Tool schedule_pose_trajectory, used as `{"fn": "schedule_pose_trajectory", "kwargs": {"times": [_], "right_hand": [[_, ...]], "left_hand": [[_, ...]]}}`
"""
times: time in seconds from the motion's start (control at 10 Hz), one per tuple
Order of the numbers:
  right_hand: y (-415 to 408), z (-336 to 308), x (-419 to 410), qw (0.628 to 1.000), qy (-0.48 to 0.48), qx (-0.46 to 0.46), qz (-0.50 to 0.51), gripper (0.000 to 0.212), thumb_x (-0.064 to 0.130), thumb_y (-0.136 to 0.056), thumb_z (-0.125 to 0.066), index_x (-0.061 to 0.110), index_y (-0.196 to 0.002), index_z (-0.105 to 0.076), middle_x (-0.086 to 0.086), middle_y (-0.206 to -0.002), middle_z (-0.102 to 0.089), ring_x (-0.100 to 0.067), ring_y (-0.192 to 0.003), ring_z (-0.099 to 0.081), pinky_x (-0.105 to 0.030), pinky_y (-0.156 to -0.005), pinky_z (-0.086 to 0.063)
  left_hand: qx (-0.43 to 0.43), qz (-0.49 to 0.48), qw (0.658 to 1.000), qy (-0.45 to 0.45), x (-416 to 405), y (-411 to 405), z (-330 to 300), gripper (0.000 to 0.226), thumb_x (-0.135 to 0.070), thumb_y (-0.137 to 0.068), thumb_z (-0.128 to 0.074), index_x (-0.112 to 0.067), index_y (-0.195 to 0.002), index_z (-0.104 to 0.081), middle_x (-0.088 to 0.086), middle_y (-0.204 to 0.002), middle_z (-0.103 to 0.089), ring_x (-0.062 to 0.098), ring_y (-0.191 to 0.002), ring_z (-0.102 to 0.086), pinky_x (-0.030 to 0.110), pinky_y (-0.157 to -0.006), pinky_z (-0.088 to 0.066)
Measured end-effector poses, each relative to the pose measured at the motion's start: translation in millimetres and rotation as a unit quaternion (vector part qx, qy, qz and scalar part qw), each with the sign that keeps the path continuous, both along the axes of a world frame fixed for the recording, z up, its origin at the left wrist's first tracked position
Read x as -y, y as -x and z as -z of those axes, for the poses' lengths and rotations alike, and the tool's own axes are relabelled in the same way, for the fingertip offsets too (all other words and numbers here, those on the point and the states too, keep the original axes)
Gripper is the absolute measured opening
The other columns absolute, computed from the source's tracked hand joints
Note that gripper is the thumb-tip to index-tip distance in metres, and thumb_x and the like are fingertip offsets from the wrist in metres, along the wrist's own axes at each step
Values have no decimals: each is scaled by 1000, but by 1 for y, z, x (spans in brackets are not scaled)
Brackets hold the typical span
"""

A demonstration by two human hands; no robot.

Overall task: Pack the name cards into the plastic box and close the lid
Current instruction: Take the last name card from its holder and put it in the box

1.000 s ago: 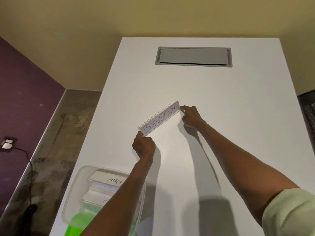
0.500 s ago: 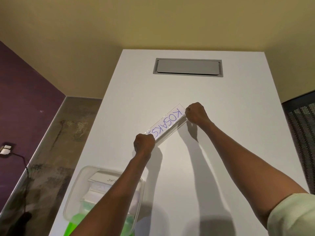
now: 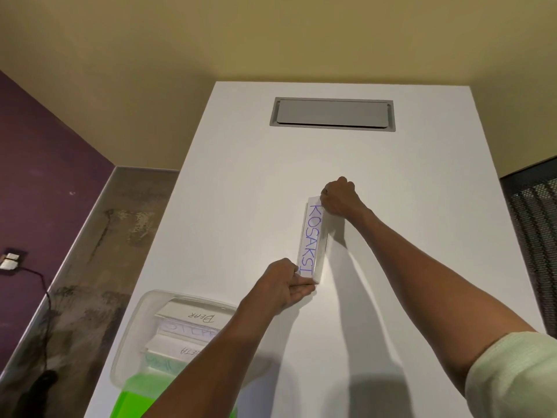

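Observation:
A long clear name card point(image 3: 312, 239) lettered KOSAKSI in blue is held above the white table point(image 3: 241, 182), turned almost lengthwise away from me. My left hand point(image 3: 286, 285) pinches its near end and my right hand point(image 3: 340, 197) grips its far end. The clear plastic box point(image 3: 132, 336) stands at the table's near left edge with several name cards point(image 3: 193, 330) stacked inside, one reading BEAR. A green lid point(image 3: 135, 396) lies at the box's near side, partly hidden by my left forearm.
A grey recessed cable hatch point(image 3: 331, 114) sits in the table's far end. A black mesh chair back point(image 3: 533, 224) stands to the right. The floor on the left holds a power socket point(image 3: 10, 260) with a black cable.
Both hands lifted the KOSAKSI card and turned it from a diagonal lie to nearly lengthwise, bringing it nearer and to the right. The camera tilted down.

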State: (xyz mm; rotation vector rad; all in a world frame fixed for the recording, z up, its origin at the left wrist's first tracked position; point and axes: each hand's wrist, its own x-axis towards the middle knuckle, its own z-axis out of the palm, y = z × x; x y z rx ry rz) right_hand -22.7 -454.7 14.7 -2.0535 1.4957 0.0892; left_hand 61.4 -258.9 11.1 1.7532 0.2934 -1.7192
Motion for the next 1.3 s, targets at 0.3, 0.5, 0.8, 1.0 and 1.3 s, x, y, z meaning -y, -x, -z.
{"fn": "schedule_pose_trajectory", "kwargs": {"times": [0.3,0.5,0.8,1.0,1.3], "right_hand": [[-4,19,-6,999,3,-11,-31,26,15,-94,-41,6,-108,-61,-20,-121,-50,-36,-119,-40,-43,-99,-40],[5,21,-14,999,-13,38,20,44,25,-93,-48,14,-136,-46,-21,-133,-42,-38,-130,-32,-44,-105,-34],[35,21,-70,992,33,98,73,32,44,-79,-63,17,-95,-63,-3,-95,-64,-26,-95,-61,-30,-73,-42],[50,15,-120,990,3,70,126,38,55,-72,-61,17,-66,-56,1,-70,-66,-27,-70,-64,-28,-59,-41],[56,12,-163,953,-220,109,175,31,42,-68,-67,16,-55,-57,6,-39,-59,-6,-29,-50,-18,-40,-42]], "left_hand": [[-36,8,999,-4,1,0,19,27,-14,-91,-43,4,-109,-52,26,-83,-73,38,-76,-72,40,-60,-61],[66,118,991,-5,4,-11,12,23,-21,-84,-53,2,-89,-55,17,-70,-66,28,-54,-59,29,-52,-52],[444,276,844,122,34,-42,-11,25,-20,-79,-55,-2,-73,-71,12,-73,-72,28,-72,-69,34,-75,-57],[503,286,789,206,56,-35,-25,16,-17,-80,-54,-25,-67,-58,0,-72,-56,18,-71,-50,37,-77,-53],[497,436,706,253,89,-30,-23,43,-14,-95,-42,-17,-138,-48,11,-135,-57,30,-122,-54,41,-106,-41]]}}
